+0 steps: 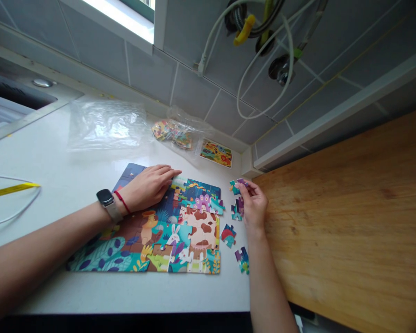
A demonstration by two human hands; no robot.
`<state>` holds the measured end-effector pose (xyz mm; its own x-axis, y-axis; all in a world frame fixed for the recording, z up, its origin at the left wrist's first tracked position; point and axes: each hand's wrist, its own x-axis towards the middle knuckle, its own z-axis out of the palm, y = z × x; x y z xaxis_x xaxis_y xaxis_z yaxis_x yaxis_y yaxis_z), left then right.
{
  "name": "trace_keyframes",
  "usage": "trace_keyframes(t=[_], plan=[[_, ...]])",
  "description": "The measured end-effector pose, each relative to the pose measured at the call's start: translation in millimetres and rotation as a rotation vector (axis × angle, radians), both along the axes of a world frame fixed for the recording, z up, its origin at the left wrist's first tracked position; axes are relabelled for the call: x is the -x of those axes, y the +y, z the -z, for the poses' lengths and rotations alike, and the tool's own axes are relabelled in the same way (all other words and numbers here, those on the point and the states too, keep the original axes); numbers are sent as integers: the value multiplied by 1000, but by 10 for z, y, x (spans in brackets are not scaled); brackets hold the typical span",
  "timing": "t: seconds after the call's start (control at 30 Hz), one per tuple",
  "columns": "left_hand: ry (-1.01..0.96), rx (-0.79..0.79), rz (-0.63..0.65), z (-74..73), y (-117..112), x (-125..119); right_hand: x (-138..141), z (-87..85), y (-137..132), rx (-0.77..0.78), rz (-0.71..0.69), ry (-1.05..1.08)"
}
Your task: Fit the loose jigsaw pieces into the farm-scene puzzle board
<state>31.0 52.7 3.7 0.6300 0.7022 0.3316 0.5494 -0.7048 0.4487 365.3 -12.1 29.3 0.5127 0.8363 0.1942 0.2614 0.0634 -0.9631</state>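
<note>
A colourful jigsaw puzzle with a cow, rabbits and plants lies on the white countertop. My left hand rests flat across its upper part, fingers stretched out towards the top edge. To the right of the puzzle, my right hand pinches a teal and purple puzzle piece between thumb and fingers. Just below it lies a second purple and teal piece, partly behind the hand. Nearer to me are a piece with a red patch and another dark piece. A teal piece sits crooked on the puzzle's right side.
Behind the puzzle lie an empty clear plastic bag, a bag of loose pieces and a small picture card. A wooden board borders the counter at right. A white cable with a yellow tag is at left; a sink lies beyond.
</note>
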Motion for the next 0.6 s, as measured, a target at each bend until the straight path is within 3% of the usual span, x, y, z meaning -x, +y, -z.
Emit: trace_keyframes(t=[0.2,0.6], plan=[[-27,21,-5,-3,0,0,287,38,-66,191,-211,141],[10,17,-7,-20,-11,0,418,-3,-92,243,-263,185]])
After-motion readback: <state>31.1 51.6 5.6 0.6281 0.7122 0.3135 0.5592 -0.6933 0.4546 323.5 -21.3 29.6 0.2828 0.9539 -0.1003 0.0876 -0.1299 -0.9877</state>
